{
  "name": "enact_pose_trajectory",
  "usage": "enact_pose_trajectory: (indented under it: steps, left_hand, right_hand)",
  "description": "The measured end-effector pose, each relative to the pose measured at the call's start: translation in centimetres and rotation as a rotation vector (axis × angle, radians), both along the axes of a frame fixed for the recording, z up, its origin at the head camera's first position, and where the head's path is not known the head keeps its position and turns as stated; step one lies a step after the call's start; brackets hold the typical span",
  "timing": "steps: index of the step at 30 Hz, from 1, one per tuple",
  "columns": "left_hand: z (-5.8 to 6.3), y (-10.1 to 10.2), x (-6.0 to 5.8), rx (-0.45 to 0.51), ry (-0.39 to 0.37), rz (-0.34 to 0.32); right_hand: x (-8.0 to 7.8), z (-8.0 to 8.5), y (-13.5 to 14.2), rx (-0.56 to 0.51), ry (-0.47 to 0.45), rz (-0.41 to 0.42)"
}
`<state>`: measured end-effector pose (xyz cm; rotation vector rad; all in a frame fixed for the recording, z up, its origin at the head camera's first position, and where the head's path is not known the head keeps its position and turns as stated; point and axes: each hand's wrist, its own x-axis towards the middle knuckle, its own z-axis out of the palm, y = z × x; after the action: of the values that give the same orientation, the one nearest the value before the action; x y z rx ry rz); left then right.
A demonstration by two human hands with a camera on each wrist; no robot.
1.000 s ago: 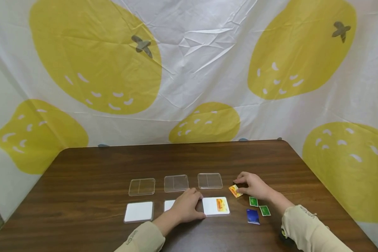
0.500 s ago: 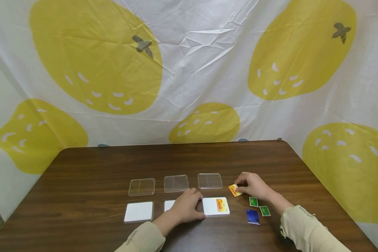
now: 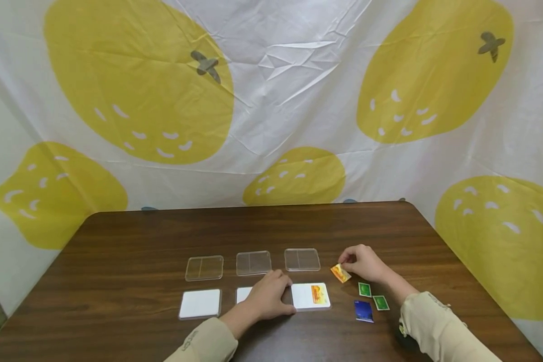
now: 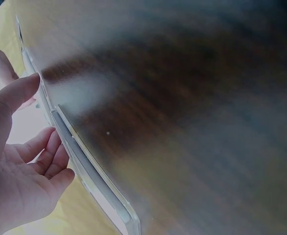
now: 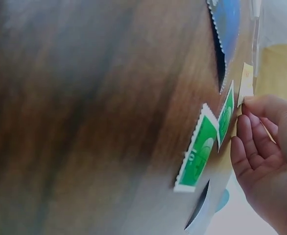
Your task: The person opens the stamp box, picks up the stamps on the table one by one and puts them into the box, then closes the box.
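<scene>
My right hand (image 3: 363,262) pinches the corner of an orange-and-yellow stamp (image 3: 341,273), tilted just over the table. Two green stamps (image 3: 364,289) and a dark blue stamp (image 3: 363,311) lie nearer my right sleeve; the right wrist view shows perforated edges on a green stamp (image 5: 197,152). My left hand (image 3: 268,296) holds the left end of a clear case (image 3: 301,296) between thumb and fingers. That case contains a white card and a similar orange stamp (image 3: 319,294) at its right. Under my left hand, a second white-filled case (image 3: 243,294) is mostly hidden.
Another white-filled case (image 3: 200,304) lies at the left. Behind the row are three clear, flat pieces (image 3: 302,259), each with a dividing line. The brown table (image 3: 140,241) meets a lemon-print cloth (image 3: 294,100) at its far edge.
My right hand has shifted slightly and raised the orange stamp a little, turning it; its fingers now hold it by the upper corner. My left hand has stayed in place.
</scene>
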<state>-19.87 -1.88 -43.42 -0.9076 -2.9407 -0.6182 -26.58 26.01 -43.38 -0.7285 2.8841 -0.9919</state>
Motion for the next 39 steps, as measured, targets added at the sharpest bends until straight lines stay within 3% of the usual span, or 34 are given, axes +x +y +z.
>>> enact_pose_trajectory:
  steps: [6,19,30,39]
  left_hand:
    - [0.0,0.1,0.0,-0.003,-0.002,0.005]
    - [0.0,0.1,0.0,0.001,0.004,0.002]
    - [-0.1,0.0,0.0,-0.008,-0.002,0.006]
    - [-0.3,0.0,-0.1,0.002,0.024,0.001]
  right_hand:
    - [0.0,0.1,0.5,-0.054,-0.066,-0.010]
    - [0.6,0.7,1.0,-0.099,-0.068,-0.019]
    - [2.3,1.7,-2.2,-0.222,-0.186,0.018]
    - [4.4,1.5,-5.6,-0.344,-0.398,-0.020]
